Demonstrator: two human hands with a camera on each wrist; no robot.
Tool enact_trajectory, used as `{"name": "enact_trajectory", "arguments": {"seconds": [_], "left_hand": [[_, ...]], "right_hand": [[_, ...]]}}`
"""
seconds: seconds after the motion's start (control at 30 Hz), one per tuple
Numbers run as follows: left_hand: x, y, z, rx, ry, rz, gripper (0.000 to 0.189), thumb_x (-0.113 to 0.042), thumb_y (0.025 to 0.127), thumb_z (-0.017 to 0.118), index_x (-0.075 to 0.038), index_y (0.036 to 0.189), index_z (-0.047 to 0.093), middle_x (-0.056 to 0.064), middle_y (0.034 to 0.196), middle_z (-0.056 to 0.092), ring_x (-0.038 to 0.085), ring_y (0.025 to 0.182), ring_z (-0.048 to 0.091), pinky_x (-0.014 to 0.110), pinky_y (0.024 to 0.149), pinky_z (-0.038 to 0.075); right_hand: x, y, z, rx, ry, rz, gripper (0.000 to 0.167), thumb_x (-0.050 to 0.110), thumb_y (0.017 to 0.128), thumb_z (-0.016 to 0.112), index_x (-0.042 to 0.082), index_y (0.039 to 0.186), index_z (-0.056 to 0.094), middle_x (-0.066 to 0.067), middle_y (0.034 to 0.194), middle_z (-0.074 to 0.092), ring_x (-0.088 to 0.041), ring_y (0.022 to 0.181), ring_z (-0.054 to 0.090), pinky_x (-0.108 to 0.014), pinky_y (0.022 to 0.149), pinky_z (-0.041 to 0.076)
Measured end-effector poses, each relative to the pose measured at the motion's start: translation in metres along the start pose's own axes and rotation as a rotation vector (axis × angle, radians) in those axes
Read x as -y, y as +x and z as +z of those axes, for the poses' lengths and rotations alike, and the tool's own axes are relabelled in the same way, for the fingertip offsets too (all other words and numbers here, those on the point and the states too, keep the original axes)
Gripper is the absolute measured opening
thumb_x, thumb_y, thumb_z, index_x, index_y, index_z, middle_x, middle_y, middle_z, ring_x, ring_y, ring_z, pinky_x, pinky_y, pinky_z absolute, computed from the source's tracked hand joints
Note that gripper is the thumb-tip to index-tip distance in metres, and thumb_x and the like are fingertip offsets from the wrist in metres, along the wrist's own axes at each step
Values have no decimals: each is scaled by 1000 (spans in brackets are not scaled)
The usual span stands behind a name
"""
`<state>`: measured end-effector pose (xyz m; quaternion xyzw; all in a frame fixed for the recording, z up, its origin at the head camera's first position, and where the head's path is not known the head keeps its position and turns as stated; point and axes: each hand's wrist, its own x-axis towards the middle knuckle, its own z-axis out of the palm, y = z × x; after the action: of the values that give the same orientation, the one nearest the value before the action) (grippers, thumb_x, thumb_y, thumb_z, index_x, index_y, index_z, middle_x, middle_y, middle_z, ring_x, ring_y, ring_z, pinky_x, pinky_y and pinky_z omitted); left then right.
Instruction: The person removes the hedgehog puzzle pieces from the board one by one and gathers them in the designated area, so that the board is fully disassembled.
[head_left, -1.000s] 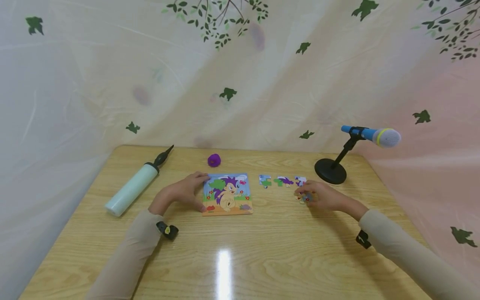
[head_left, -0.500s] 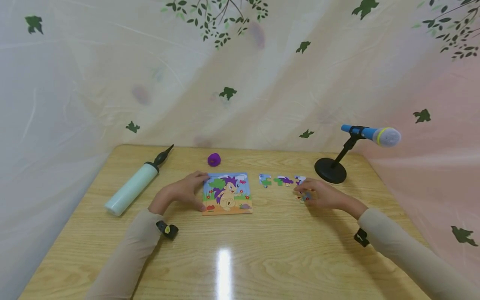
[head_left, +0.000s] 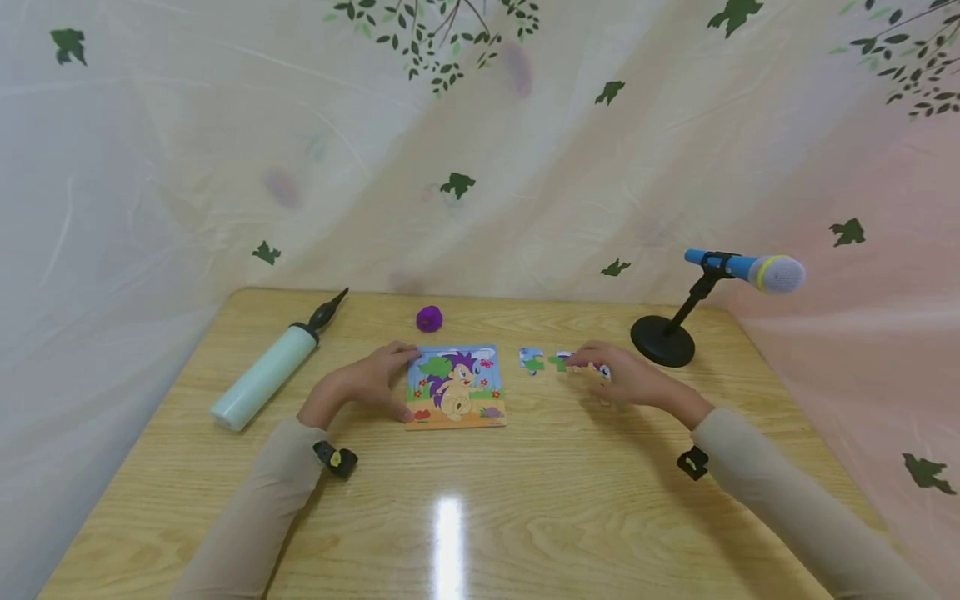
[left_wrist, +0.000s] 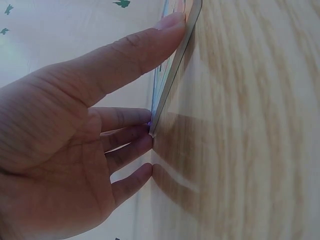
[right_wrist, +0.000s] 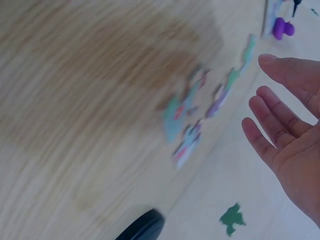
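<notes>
My left hand holds the left side of a square jigsaw puzzle with a purple hedgehog picture. In the left wrist view its thumb lies on the puzzle's edge, and fingertips touch the far corner. My right hand hovers above loose jigsaw pieces, fingers extended and holding nothing in the right wrist view. A blue-and-green piece lies nearest the puzzle. A green-and-purple piece is partly under the right fingers. Two more pieces, one pale blue and red and one white and purple, are mostly hidden in the head view.
On the left of the wooden table lies a pale green hand pump with a black nozzle. A small purple lump sits behind the puzzle. A blue toy microphone on a black stand stands at the back right.
My right hand has shifted left, from the rightmost pieces to over the green-and-purple one. My left hand and the puzzle have stayed in place.
</notes>
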<state>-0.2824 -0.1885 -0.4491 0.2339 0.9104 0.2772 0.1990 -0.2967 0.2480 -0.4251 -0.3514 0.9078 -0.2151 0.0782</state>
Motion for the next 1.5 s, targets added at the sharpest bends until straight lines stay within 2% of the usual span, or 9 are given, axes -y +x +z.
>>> {"name": "enact_trajectory", "arguments": {"seconds": [0.2,0.37,0.53,0.7,0.87,1.2,1.37,1.5], "left_hand": [[0,-1,0,-6,2,8,107,-34,76,90,-1,158,30,24,162,27,48,152,23,64,124,25],[2,-1,1,-9,18,18,108,-35,76,90,0,159,29,25,162,27,48,152,23,63,124,24],[2,-2,0,-12,16,14,108,-35,76,89,-1,159,29,24,162,26,48,152,22,64,124,24],[3,-2,0,-10,9,19,108,-34,76,90,0,159,29,24,162,27,48,152,22,64,124,24],[3,-1,1,0,3,11,107,-34,77,89,-2,160,28,23,163,26,47,153,21,63,125,23],[3,-1,1,5,10,14,108,-35,77,89,-3,160,29,23,163,26,46,152,22,64,124,24],[2,-1,1,2,27,14,108,-37,77,89,-3,160,28,22,161,28,46,152,25,64,124,26],[2,-2,0,1,36,3,108,-39,77,89,-4,160,28,22,160,29,46,151,26,64,123,28]], "right_hand": [[20,22,7,1,54,-68,49,-2,87,75,2,134,64,-18,129,64,-40,117,63,-59,97,56],[38,43,16,14,77,-106,48,0,88,74,3,135,63,-17,130,63,-39,121,61,-60,100,54],[54,65,28,31,68,-124,46,2,90,73,6,135,65,-13,131,64,-34,123,60,-55,103,54],[67,83,41,48,108,-149,44,2,90,72,4,134,65,-14,130,65,-34,124,59,-53,105,53],[80,97,53,60,92,-183,43,7,92,73,5,135,65,-15,130,65,-33,121,61,-50,104,54],[96,119,68,146,57,-195,48,14,93,73,9,139,62,-15,139,59,-30,127,58,-46,107,53],[101,126,73,205,40,-185,48,10,92,71,9,139,62,-17,139,57,-29,118,61,-40,97,58],[102,131,75,214,3,-180,48,10,92,72,10,138,63,-16,138,57,-25,113,61,-36,92,58]]}}
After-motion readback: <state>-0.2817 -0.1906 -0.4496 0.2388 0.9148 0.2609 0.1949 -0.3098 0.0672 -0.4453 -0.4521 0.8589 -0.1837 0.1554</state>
